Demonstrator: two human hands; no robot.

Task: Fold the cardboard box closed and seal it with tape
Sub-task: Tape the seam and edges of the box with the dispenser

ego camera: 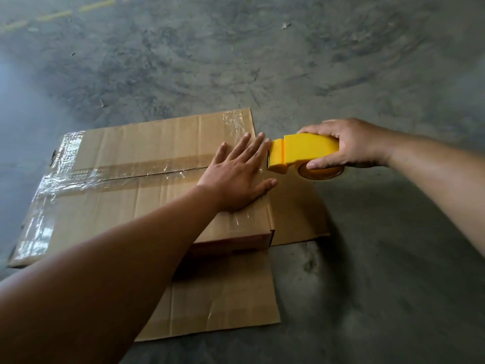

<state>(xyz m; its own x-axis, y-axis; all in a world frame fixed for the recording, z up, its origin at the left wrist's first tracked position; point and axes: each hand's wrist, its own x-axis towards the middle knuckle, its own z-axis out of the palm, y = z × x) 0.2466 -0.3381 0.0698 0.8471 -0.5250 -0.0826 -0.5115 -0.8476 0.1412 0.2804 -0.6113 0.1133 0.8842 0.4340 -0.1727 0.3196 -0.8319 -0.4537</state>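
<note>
A brown cardboard box lies on the concrete floor with its top flaps folded shut. A strip of clear tape runs along the centre seam, and older tape covers the left end. My left hand lies flat, fingers spread, on the box top near its right edge. My right hand grips a yellow tape dispenser, whose blade end sits at the box's right edge, just beyond my left fingertips. The tape roll shows under the dispenser.
Loose cardboard flaps stick out flat on the floor: one at the near side and one at the right side. Grey concrete floor surrounds the box. Faded yellow line marks run at the far left.
</note>
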